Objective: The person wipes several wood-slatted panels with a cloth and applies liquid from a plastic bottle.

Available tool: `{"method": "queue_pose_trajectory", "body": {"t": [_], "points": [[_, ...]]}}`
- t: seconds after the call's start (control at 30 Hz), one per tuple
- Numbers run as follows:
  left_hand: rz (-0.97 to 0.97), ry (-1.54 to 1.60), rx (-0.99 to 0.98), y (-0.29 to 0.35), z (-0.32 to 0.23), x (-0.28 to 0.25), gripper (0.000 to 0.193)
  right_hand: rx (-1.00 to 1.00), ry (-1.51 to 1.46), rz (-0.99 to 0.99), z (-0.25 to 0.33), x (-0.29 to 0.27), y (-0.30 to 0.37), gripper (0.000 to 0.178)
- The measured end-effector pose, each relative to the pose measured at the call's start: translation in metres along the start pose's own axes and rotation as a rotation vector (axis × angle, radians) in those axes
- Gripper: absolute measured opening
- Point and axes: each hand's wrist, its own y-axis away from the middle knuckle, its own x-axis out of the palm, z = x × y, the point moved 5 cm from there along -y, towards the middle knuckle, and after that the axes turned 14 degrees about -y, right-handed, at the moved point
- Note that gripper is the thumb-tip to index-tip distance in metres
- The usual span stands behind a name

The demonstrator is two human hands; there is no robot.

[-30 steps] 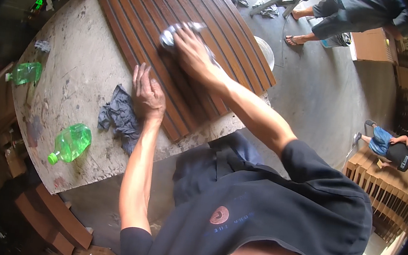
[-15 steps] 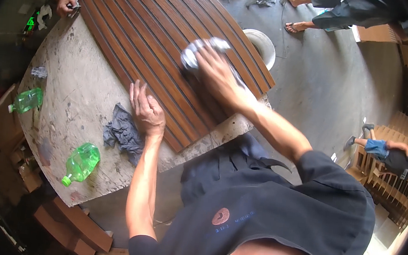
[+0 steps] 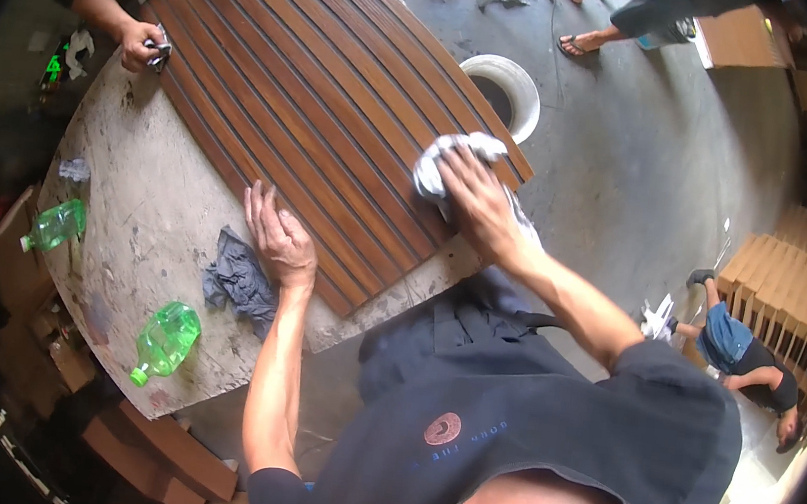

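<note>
A brown slatted wood panel [image 3: 323, 84] with dark grooves lies on a stained pale table [image 3: 144, 173]. My right hand [image 3: 480, 206] presses a white cloth [image 3: 430, 169] onto the panel near its right end, fingers spread over the cloth. At the panel's near left edge, my left hand [image 3: 283, 241] rests with its fingers stretched out and nothing in it. Beside that wrist sits a crumpled grey rag [image 3: 243, 279]. Across the table, a co-worker's hand [image 3: 138, 46] grips a small crumpled piece at the panel's far left edge.
Two green plastic bottles, one near [image 3: 168, 337] and one farther off [image 3: 56, 224], lie on the table's left part. A white round tub [image 3: 524, 96] stands on the floor beyond the panel. Other people are on the right, by stacked brown boards [image 3: 779, 280].
My right hand has slid the cloth rightward and nearer to me across the panel. My left hand stays at the edge. The co-worker's hand has shifted slightly along the far left edge.
</note>
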Motion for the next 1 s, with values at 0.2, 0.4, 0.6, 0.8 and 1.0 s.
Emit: {"method": "queue_pose_trajectory", "body": {"t": [0.2, 0.4, 0.6, 0.8, 1.0], "points": [[-0.022, 0.021, 0.051, -0.018, -0.022, 0.01, 0.038, -0.051, 0.049, -0.3, -0.063, 0.025, -0.235, 0.053], [-0.031, -0.036, 0.034, 0.001, 0.002, 0.01, 0.038, -0.059, -0.012, -0.11, -0.031, 0.015, -0.113, 0.058], [0.002, -0.057, 0.022, -0.001, -0.004, 0.007, 0.038, 0.014, 0.071, -0.108, -0.037, -0.039, -0.006, 0.053], [0.005, -0.048, 0.031, -0.011, -0.013, 0.011, 0.038, -0.13, -0.01, -0.276, -0.099, -0.018, -0.245, 0.047], [0.03, -0.064, -0.01, 0.0, 0.0, 0.009, 0.039, -0.14, -0.03, -0.238, -0.081, 0.002, -0.194, 0.053]]}}
